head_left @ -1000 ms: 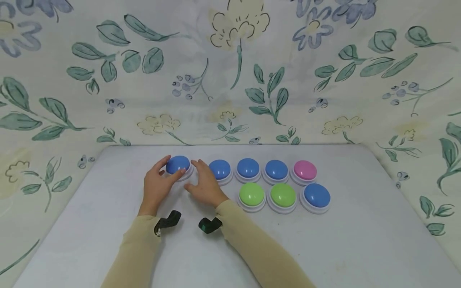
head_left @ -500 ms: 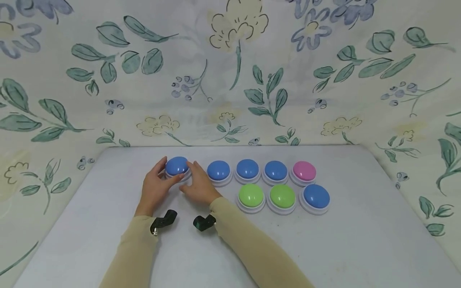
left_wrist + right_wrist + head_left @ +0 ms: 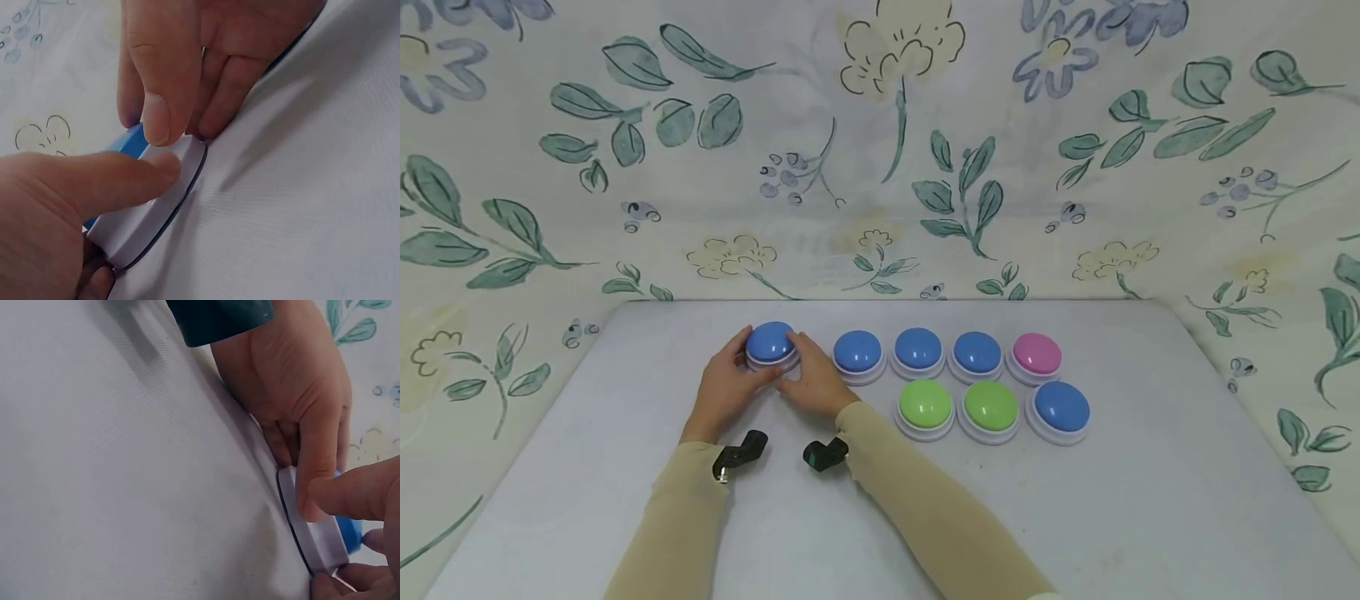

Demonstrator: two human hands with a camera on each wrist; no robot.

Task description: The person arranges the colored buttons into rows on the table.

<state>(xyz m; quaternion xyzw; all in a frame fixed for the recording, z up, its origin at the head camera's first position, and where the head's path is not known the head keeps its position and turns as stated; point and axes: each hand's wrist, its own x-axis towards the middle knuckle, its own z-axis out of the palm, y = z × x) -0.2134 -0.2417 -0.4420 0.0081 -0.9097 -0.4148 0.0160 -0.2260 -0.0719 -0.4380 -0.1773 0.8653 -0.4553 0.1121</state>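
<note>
A blue dome push button (image 3: pixel 771 342) with a white round base is at the left end of the back row. My left hand (image 3: pixel 726 396) holds it from the left, fingers along its side and thumb against the front of the base. From the right, my right hand (image 3: pixel 814 379) holds the same button, its thumb near the left one. In the left wrist view both thumbs press the white base (image 3: pixel 134 225), and the right hand (image 3: pixel 169 56) comes from above. The right wrist view shows the left hand (image 3: pixel 294 387) across the base (image 3: pixel 312 544). Whether the base touches the table cannot be told.
Right of the hands, a back row holds blue buttons (image 3: pixel 917 348) and a pink button (image 3: pixel 1037 354). In front of it stand two green buttons (image 3: pixel 925 404) and a blue one (image 3: pixel 1062 407). A flower-patterned cloth (image 3: pixel 880 208) rises behind the white table (image 3: pixel 1112 517).
My right hand has moved left and closed its fingers on the blue button's right side, where it was apart a second ago. The left hand has stayed around it. The other buttons stand as before.
</note>
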